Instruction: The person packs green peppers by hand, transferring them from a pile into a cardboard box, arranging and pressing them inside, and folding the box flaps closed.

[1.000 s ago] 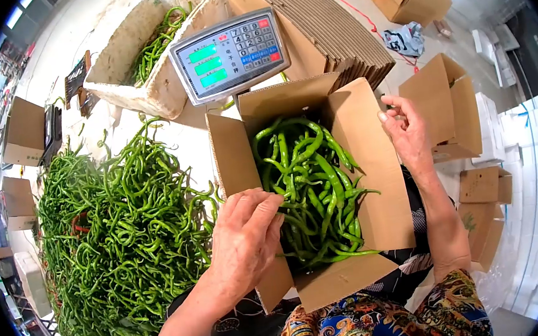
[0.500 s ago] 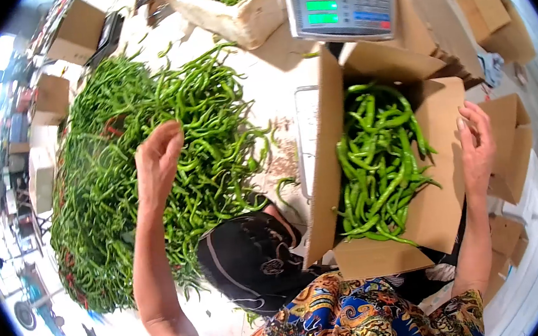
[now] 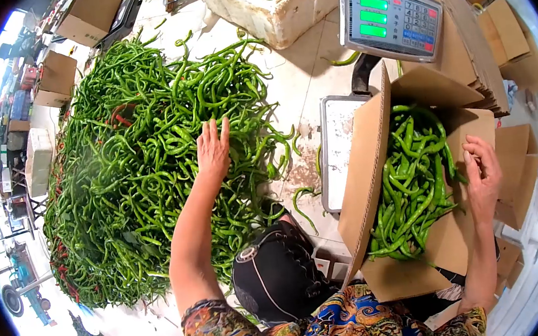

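Floor of carton (image 3: 368, 171) hidden under green peppers (image 3: 408, 186)

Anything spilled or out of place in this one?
Slightly: stray green peppers lie on the floor, one near the display post, another near the lower-left corner of the scale platform. They look odd lying apart from the big pepper pile.

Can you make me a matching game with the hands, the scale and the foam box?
1. Left hand
2. Right hand
3. Scale display
4. Foam box

A. Has lit green readouts
B. At the big pile of green chilies
C. White with dirty marks
D. At the open cardboard box

Pairs: 1-B, 2-D, 3-A, 4-C
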A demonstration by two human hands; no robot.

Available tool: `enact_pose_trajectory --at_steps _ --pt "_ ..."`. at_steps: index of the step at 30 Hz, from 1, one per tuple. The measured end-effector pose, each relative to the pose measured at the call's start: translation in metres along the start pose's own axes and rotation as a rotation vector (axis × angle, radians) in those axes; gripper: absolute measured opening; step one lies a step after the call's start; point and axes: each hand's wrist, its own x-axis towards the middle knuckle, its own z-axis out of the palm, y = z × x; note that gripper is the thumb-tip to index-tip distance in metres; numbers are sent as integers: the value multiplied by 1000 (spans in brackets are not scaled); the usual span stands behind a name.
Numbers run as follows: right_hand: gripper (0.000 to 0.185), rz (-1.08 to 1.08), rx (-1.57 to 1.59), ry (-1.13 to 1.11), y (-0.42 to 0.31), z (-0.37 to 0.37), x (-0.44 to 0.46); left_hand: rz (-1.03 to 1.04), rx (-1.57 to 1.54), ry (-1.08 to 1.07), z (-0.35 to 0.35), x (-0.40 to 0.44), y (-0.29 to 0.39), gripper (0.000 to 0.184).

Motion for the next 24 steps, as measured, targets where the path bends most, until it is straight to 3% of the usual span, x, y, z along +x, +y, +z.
enact_pose_trajectory --at_steps 2,5,6,7,9,14,17,19,21,24 --pt "10 31 2 -21 3 0 1 -18 96 -9 33 24 -8 116" --pt "10 65 65 -36 7 1 4 -17 3 -73 50 42 -4 106" --pt "10 78 97 -36 8 2 4 17 -6 15 49 45 -2 83" --pt "10 135 144 -51 8 2 4 60 -26 -72 48 51 -3 61" --pt "10 244 239 -84 6 2 4 98 -56 -170 46 59 -4 48" --pt "10 249 292 -182 1 1 1 10 -36 -10 48 56 3 43" --pt "10 229 307 -226 -2 1 1 117 -92 -193 32 59 2 39" --pt "10 230 313 -241 -5 4 -2 316 -78 -139 26 41 4 36" --pt "10 229 315 -274 -7 3 -1 326 -124 -142 31 33 7 38" --pt "10 205 309 -261 -5 5 1 228 -141 60 46 42 7 48"
